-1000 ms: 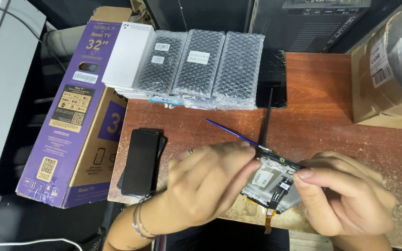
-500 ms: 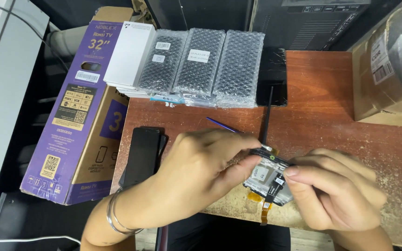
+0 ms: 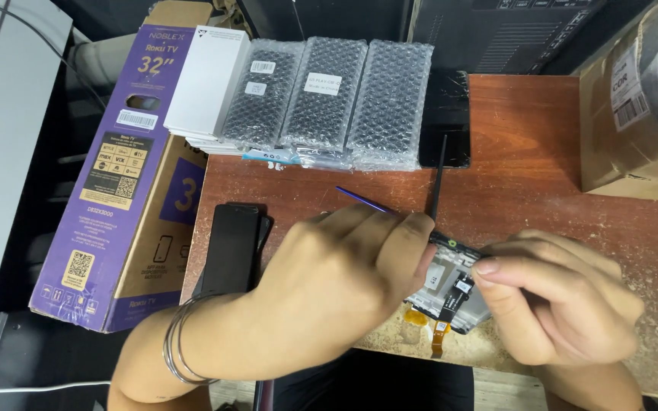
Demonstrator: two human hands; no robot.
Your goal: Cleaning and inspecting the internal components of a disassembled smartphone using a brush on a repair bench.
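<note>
Head view: since a second ago you are sliding your left hand further right over the phone frame, and the purple tool is now mostly hiding under your fingers, only its tip poking out up-left. Your right hand is staying at the frame's right edge. Left fingers are curling closed on the frame's top edge and the tool; right fingers are pinching narrow on the frame beside a small black flex cable. The frame is lying at the near edge of the table, between your hands, an orange ribbon hanging off its bottom.

The table is reddish wood, scuffed and dusty toward the right. Sitting on it: three bubble-wrapped packs in a row at the back, one white box left of them, one black screen panel right of them, one black spudger standing slanted, and dark phones stacked by your left wrist. One purple carton is leaning off the left side, one brown carton sitting right. Bangles are circling your left wrist.
</note>
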